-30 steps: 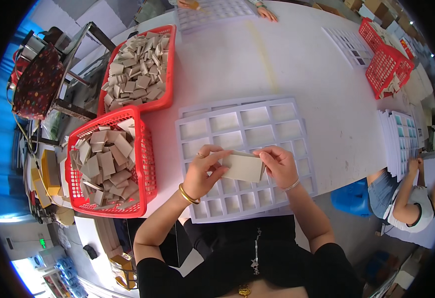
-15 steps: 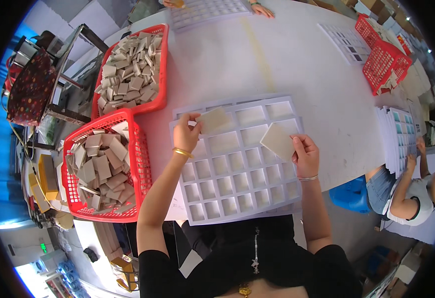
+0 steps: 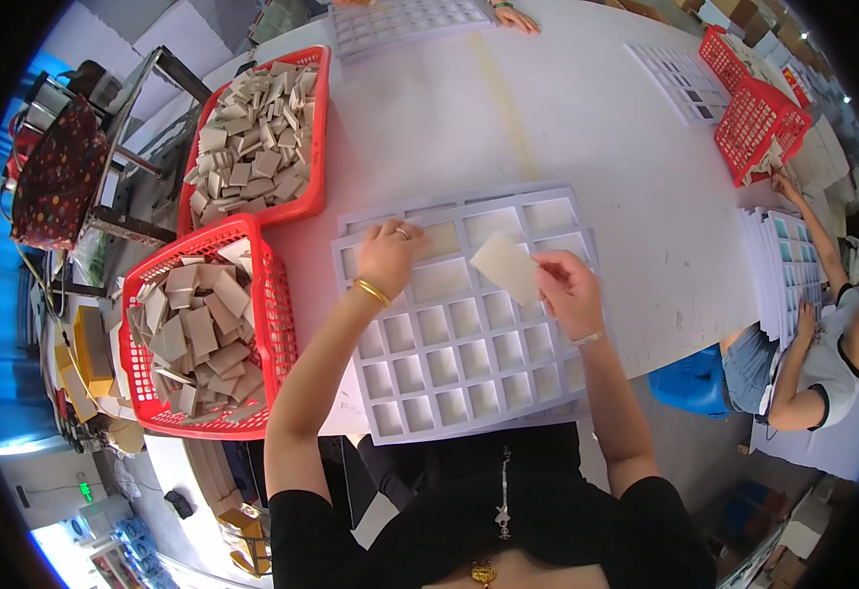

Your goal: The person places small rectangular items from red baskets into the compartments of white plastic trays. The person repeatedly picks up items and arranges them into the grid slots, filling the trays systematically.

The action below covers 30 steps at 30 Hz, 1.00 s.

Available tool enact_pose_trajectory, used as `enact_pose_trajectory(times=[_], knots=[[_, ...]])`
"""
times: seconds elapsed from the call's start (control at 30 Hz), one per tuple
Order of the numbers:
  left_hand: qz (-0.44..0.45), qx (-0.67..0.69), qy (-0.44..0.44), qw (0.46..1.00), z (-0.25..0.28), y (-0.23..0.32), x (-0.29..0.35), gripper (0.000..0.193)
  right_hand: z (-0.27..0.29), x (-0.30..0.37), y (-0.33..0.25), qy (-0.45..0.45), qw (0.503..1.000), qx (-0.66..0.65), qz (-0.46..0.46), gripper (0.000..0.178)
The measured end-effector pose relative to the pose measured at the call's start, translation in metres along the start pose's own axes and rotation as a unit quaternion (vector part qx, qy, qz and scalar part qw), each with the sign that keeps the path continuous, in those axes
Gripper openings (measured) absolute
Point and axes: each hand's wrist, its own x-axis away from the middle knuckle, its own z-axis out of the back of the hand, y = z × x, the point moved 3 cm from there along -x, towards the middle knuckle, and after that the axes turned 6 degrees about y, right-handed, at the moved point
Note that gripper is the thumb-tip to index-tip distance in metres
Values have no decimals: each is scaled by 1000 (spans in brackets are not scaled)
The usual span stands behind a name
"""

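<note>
A white compartment tray point(image 3: 420, 310) lies before me on top of at least one more like it. My left hand point(image 3: 388, 259) is closed over its upper left part, fingers bent down at the left edge of a flat beige square tile point(image 3: 441, 239). That tile rests in or just over an upper compartment; my fingertips are partly hidden. Between thumb and fingers, my right hand point(image 3: 569, 293) pinches another beige tile point(image 3: 505, 267), tilted above the tray's upper middle.
Two red baskets, a near one point(image 3: 265, 339) and a far one point(image 3: 320, 147), hold many beige tiles at the left. Another compartment tray point(image 3: 410, 29) sits at the far edge by another person's hand point(image 3: 516, 19). On the right, a co-worker point(image 3: 812, 344) sits beside stacked trays point(image 3: 778, 260) and a red basket point(image 3: 758, 123).
My left hand has moved right and brought its tile down to an upper compartment. My right hand has shifted left with its tile. The co-worker's arm now reaches toward the red basket.
</note>
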Motion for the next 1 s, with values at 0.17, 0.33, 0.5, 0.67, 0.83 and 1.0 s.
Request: enact_pose_trajectory(times=[0.17,0.33,0.5,0.67,0.83,1.0], knots=[[11,49,-170,984,2,-5,7,47,-52,-30,8,-104,973,184,97,14],[1,52,-215,975,9,-4,0,50,-90,-56,31,-177,923,302,158,14],[6,69,-252,965,6,-10,-4,51,-103,-61,49,-149,897,359,210,8],[-24,53,-250,966,2,-12,-3,42,-121,-35,34,-170,797,493,304,6],[-58,0,-306,950,10,-2,-8,42,-129,-19,33,-144,746,512,400,8],[-73,-93,-311,943,11,16,-9,57,-130,-21,39,-168,777,486,363,9]])
